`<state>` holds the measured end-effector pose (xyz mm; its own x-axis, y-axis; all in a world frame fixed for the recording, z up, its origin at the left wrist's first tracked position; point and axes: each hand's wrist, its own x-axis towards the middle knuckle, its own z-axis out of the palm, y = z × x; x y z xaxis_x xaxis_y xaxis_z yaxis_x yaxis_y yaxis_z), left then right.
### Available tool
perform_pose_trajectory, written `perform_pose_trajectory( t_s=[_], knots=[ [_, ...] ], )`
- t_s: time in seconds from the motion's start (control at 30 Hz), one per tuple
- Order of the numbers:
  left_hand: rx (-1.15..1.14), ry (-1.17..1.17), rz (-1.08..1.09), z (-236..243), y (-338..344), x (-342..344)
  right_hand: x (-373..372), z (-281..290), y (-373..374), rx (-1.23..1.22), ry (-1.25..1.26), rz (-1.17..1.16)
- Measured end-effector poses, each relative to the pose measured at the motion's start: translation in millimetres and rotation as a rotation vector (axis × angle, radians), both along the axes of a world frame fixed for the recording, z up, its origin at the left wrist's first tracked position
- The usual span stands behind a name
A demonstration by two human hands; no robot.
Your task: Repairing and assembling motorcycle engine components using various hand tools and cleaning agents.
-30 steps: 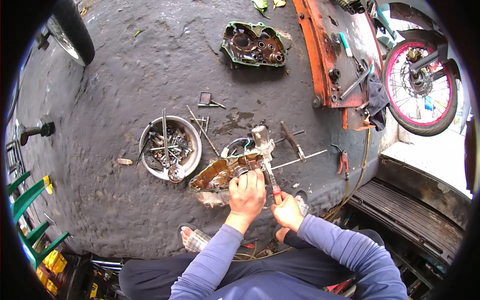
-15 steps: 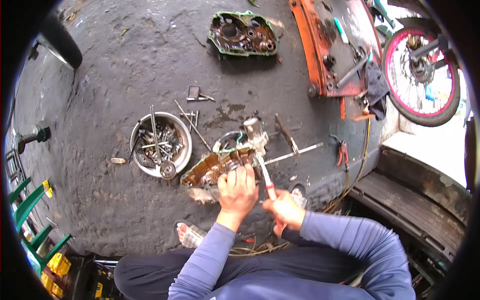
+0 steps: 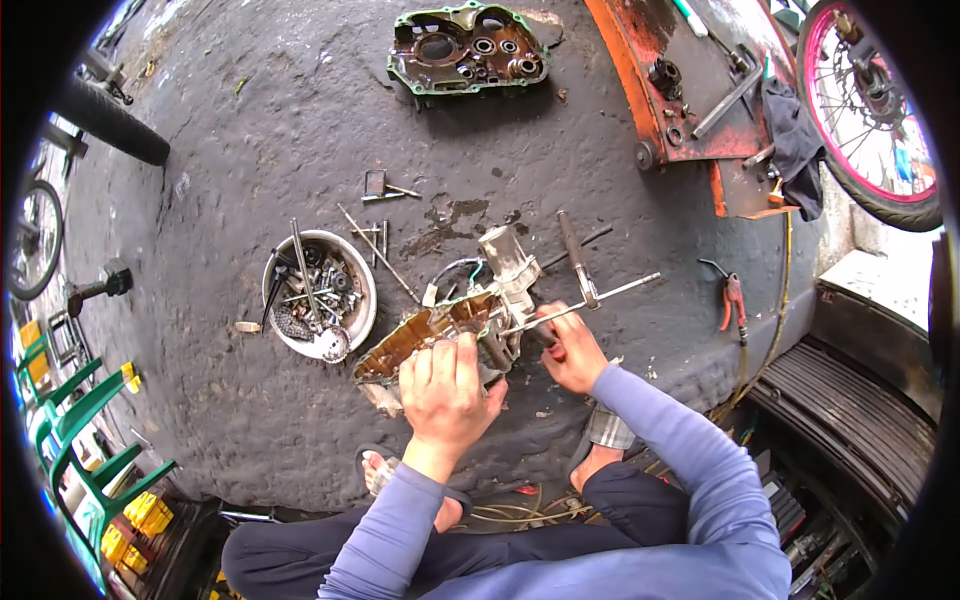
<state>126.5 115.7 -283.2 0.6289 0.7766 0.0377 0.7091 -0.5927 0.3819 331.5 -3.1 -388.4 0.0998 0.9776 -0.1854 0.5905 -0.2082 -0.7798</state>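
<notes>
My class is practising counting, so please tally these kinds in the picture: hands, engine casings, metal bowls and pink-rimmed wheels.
Hands: 2 (left hand, right hand)
Engine casings: 2 (near casing, far casing)
Metal bowl: 1
Pink-rimmed wheel: 1
Total: 6

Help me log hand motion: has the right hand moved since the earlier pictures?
Yes: judged against the metal bowl, the right hand has moved forward, toward the top of the picture.

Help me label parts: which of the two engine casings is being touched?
The lower casing, under the left hand; the upper casing lies apart, untouched.
</notes>
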Motion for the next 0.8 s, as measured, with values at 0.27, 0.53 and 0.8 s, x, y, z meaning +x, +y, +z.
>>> perform_pose_trajectory(
  t_s=[0.27,0.53,0.8],
  knots=[
    [0.105,0.029,0.014,-6.2,-4.7,10.8,81.6,79.9,-66.8,-0.538,0.135,0.202],
    [0.147,0.081,0.037,0.2,-5.4,5.7,158.8,101.2,-65.7,-0.828,0.386,0.213],
    [0.117,0.145,0.016,8.4,-2.3,15.4,67.3,15.7,-69.1,-0.294,0.191,0.115]
  ],
)
